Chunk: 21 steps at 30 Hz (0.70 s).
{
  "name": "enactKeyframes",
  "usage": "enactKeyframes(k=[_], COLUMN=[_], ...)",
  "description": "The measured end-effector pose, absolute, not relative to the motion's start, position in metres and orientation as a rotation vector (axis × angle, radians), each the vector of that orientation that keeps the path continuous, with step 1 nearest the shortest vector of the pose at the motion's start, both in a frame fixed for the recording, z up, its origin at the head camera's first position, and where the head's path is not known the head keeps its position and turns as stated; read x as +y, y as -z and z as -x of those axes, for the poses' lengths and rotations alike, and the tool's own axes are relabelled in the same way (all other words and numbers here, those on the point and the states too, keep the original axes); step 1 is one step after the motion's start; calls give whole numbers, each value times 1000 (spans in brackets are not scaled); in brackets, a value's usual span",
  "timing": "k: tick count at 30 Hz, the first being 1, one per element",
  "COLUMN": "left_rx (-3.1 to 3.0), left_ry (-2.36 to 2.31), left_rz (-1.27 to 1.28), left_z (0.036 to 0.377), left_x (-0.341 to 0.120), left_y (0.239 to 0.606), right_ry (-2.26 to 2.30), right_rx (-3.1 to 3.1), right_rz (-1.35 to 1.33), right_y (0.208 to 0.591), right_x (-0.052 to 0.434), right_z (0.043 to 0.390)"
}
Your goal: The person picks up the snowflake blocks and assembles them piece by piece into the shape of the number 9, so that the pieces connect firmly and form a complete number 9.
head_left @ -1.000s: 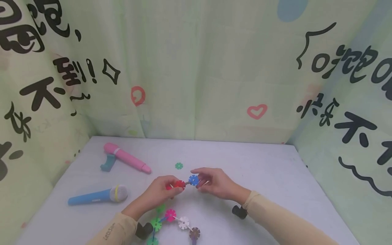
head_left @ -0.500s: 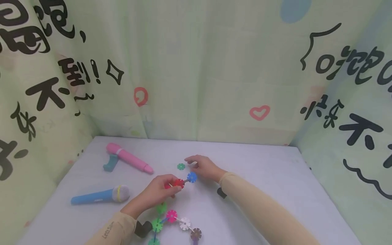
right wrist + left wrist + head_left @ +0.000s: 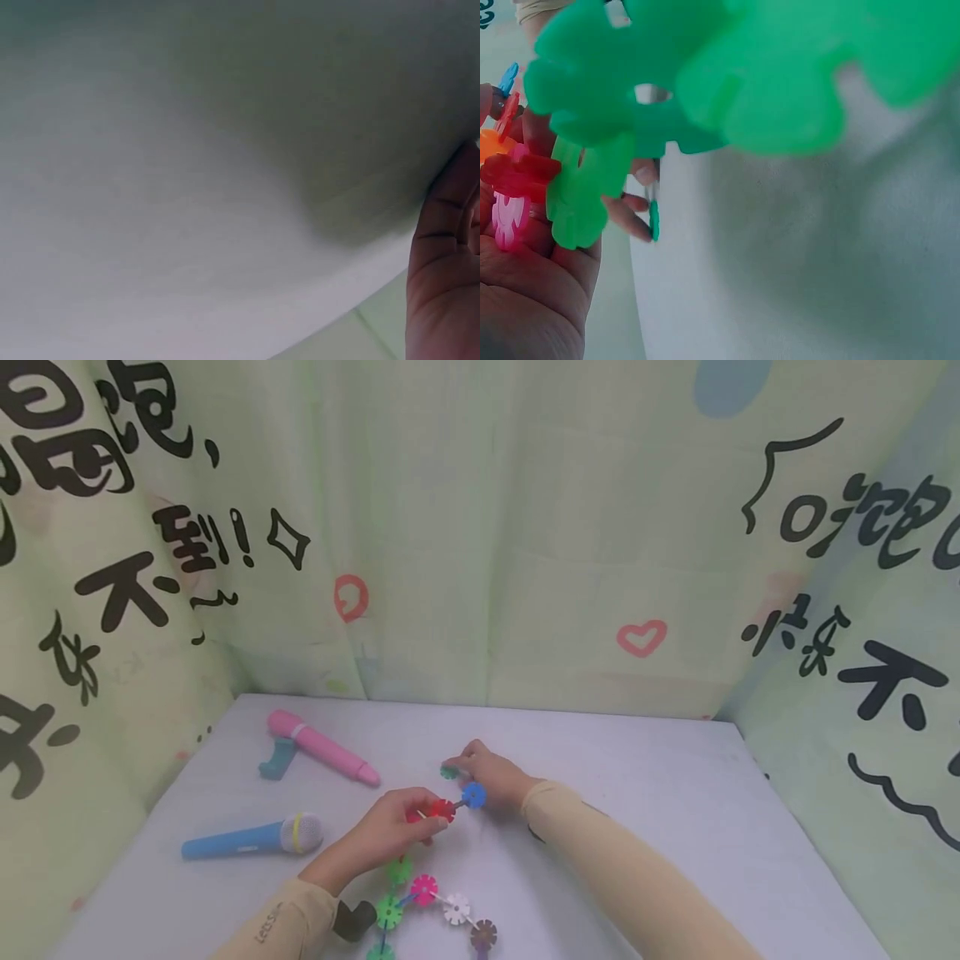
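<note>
My left hand [image 3: 397,823] grips a chain of notched, flower-shaped plastic discs, including a red disc [image 3: 442,811] and a blue disc [image 3: 473,795] at its far end. In the left wrist view, orange, pink and green discs join the same cluster in the palm, and large green discs [image 3: 592,75] fill the top close to the camera. Farther back, my right hand [image 3: 491,773] pinches a teal-green disc [image 3: 448,772] at the table, its fingers hiding part of it. The right wrist view catches just the edge of that hand.
More linked discs, among them a magenta disc [image 3: 424,890], a white disc [image 3: 457,908] and a brown disc [image 3: 483,934], lie at the front of the white table [image 3: 637,827]. Left are a pink toy microphone [image 3: 330,750], a blue toy microphone [image 3: 247,839] and a teal curved piece [image 3: 278,760].
My right hand has left the blue disc, moved back and left, and taken hold of the loose teal-green disc. My left hand keeps its grip on the chain, nearly still.
</note>
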<state>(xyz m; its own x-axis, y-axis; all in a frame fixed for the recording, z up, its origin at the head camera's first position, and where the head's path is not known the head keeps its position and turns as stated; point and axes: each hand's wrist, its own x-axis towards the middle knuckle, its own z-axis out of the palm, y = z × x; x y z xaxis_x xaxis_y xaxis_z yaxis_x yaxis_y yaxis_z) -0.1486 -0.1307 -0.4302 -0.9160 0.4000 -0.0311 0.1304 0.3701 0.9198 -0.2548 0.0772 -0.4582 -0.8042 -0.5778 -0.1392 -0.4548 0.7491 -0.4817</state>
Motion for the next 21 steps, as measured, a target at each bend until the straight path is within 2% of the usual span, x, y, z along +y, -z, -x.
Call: enactKeyframes(k=[9, 16, 21], left_rx=[2374, 2361, 2363], left_ry=[-1586, -1605, -1581], left_rz=[-459, -444, -428], left_z=[147, 148, 150], left_x=[-130, -132, -132], left_y=[429, 430, 431], right_ry=[581, 793, 936], right_rx=[2747, 2671, 2649], right_rz=[816, 666, 668], right_y=[466, 467, 460], right_x=[87, 93, 104], right_z=[261, 260, 252])
